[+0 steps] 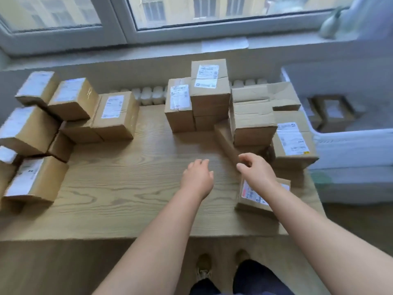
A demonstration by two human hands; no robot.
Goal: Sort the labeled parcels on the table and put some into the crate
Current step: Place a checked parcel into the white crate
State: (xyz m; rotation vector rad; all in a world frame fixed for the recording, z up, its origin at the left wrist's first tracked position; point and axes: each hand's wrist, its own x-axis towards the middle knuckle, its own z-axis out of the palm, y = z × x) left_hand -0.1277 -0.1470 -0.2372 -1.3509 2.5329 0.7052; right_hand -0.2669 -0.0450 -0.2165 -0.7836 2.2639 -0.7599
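Brown cardboard parcels with white labels stand on the wooden table [127, 188]. One cluster [72, 99] is at the left and a taller stack [209, 92] at the back middle. Another stack [253, 122] is on the right, and a labeled parcel [293, 143] sits beside it. A slim parcel [225, 141] lies at an angle against the right stack. My right hand [258, 170] pinches its near end between thumb and curled fingers. My left hand [196, 177] hovers over bare table just to the left, fingers relaxed and holding nothing. Under my right forearm lies a flat parcel [251, 194]. The white crate [350, 143] stands to the right of the table.
Inside the crate, a parcel [333, 109] is visible. A windowsill [148, 50] and window run along the back, with a radiator [148, 94] behind the table. My feet [204, 265] are below the near table edge. Bare wood lies between the parcel groups.
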